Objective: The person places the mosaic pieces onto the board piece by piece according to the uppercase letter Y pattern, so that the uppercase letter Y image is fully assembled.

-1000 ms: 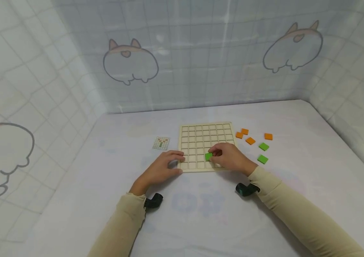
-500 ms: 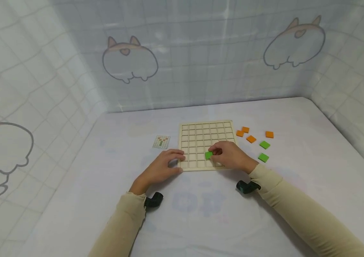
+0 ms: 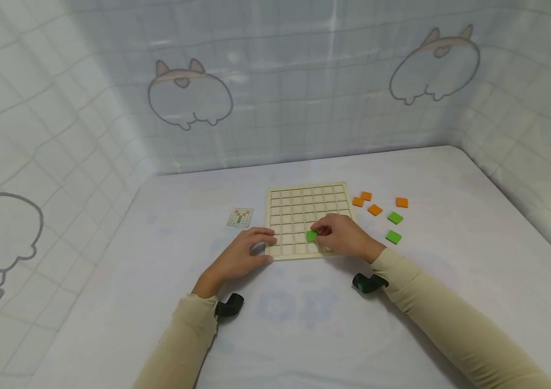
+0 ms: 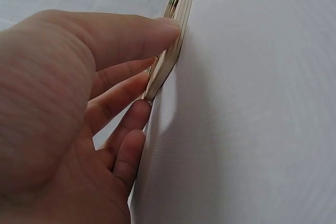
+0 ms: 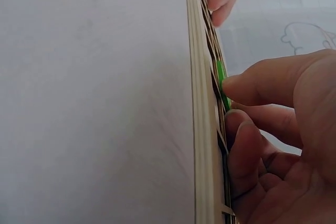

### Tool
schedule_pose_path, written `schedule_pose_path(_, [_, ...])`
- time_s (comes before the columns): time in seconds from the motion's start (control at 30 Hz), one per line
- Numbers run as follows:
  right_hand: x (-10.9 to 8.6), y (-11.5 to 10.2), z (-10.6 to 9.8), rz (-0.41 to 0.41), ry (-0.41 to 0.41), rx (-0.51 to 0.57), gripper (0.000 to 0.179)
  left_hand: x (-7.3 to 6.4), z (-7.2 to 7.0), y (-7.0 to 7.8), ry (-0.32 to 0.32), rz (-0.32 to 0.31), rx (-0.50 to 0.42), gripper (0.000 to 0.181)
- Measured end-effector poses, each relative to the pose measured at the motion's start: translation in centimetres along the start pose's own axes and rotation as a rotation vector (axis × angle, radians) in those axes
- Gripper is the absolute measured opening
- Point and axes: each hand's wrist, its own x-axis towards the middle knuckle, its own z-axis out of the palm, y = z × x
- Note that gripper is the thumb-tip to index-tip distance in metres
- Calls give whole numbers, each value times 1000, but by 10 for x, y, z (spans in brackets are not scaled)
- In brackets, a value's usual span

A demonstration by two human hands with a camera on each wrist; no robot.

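A pale wooden grid board (image 3: 307, 198) lies flat in the head view. My right hand (image 3: 345, 236) is over its front right part, thumb and fingertips pinching one edge of a green square tile (image 3: 311, 236). That tile sits low at one of the board's front cells; in the right wrist view the green tile (image 5: 222, 80) is edge-on at the thumb tip. My left hand (image 3: 243, 254) rests at the board's front left corner. Its fingers reach over the left edge, and the thumb (image 4: 152, 35) touches the front edge in the left wrist view.
Several orange tiles (image 3: 375, 209) lie right of the board, with two more green tiles (image 3: 394, 236) nearby. A small pattern card (image 3: 240, 217) with a gridded picture is to its left. White cloth covers the table (image 3: 295, 335); a printed curtain (image 3: 285, 108) hangs behind.
The head view has shifted slightly. Both hands keep nearly the same places on the board, and the green tile remains between the right thumb and fingers.
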Motion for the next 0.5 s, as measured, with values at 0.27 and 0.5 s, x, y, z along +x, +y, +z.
schedule_pose_path(0.27, [0,-1,-5,-11,3,43,27,1,-2,-1,9,6,3,38])
schedule_pose_path(0.5, [-9,0,-16,46,12,113,30,1,0,-4,-3,4,12,39])
